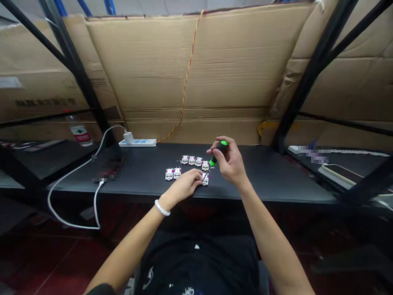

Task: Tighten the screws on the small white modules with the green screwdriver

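Observation:
My right hand (pixel 229 160) grips a screwdriver (pixel 218 152) with a black and green handle, held at a slant. Its thin shaft points down and left to a small white part with purple edges (pixel 205 179). The fingertips of my left hand (pixel 186 183) press against the left side of that same part on the black table; their undersides are hidden. Just behind lies a row of several similar white and purple parts (pixel 192 160). Two more such parts (pixel 173 173) sit side by side, left of my left hand.
A white power strip (pixel 147 142) with a plugged-in charger (pixel 128 137) lies at the back left. Its white cable (pixel 70 174) loops over the table's front edge. A twisted red-yellow wire (pixel 188 73) hangs down the cardboard (pixel 239 61). Black metal posts (pixel 302 82) stand at both sides.

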A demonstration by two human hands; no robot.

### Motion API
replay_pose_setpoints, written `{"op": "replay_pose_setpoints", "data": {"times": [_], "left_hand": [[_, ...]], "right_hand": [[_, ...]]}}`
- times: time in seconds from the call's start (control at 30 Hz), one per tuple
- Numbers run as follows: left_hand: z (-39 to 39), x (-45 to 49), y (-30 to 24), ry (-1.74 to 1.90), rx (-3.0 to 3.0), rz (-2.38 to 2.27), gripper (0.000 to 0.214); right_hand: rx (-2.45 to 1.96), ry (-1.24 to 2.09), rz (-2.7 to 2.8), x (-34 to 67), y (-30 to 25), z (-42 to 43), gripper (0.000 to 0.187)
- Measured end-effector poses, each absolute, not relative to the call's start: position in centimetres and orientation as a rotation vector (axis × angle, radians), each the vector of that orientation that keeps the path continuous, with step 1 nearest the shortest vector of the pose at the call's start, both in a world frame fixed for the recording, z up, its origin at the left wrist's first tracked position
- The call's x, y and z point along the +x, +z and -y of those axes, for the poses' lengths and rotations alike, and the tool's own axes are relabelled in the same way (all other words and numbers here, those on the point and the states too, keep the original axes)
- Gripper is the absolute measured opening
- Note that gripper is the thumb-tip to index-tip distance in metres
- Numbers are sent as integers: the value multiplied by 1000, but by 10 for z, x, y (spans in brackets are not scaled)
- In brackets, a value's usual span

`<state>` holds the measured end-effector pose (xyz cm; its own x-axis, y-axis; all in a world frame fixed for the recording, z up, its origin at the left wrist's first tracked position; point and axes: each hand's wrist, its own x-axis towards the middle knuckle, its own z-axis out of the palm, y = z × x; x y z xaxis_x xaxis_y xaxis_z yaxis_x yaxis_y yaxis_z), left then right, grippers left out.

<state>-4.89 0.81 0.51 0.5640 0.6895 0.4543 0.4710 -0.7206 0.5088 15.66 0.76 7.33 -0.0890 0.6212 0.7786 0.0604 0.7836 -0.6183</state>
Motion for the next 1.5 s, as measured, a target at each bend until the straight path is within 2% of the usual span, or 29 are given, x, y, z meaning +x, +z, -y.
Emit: {"op": "replay_pose_setpoints", "data": {"times": [0.2, 0.4, 0.6, 0.83, 1.03, 1.1, 1.27, 1.43, 1.5], "left_hand": [[-7, -46, 4, 960, 2446, -983, 14], [-5, -43, 5, 957, 2434, -1044, 12], [-3, -42, 8, 975, 2416, -1045, 11], [0, -38, 7, 978, 2427, -1120, 13], [0, -38, 7, 950, 2383, -1162, 10], [0, -39, 8, 957, 2357, -1153, 6], [-3, -42, 9, 911, 2346, -978, 17], [-6, -43, 8, 898, 2342, -974, 10], [-6, -43, 7, 908, 2346, -983, 9]], "right_hand": [[-580, 510, 1677, 156, 76, -7, 39], [-653, 470, 1781, 153, 83, -7, 56], [-619, 553, 1767, 152, 87, -12, 48], [-750, 211, 1786, 152, 91, -19, 49], [-600, 602, 1694, 152, 89, -23, 54], [-615, 586, 1674, 152, 90, -27, 51], [-654, 399, 1710, 155, 92, -29, 41], [-584, 615, 1752, 158, 92, -27, 48], [-602, 589, 1759, 157, 92, -27, 47]]}}
